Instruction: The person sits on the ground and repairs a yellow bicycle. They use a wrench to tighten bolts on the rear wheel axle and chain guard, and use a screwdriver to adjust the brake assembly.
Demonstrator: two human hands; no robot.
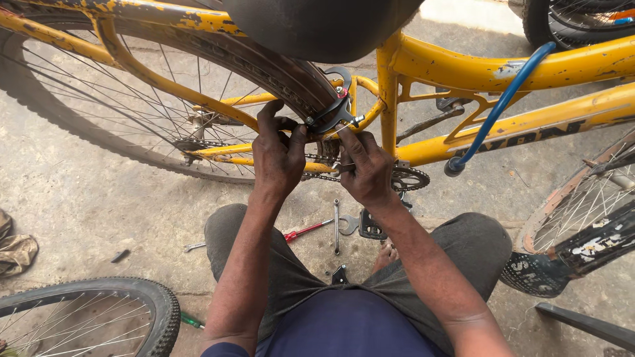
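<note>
While the left hand (278, 155) pinches the brake caliper (334, 112) at the rear tyre (278, 73), the right hand's (367, 168) grip curls shut below it — contents hidden.

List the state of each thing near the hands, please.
left hand: fingers pinch the brake caliper
right hand: fingers at the caliper's lower side
brake caliper: sits over the rear tyre
rear tyre: mounted in the yellow frame
spanner: lies on the ground
</note>
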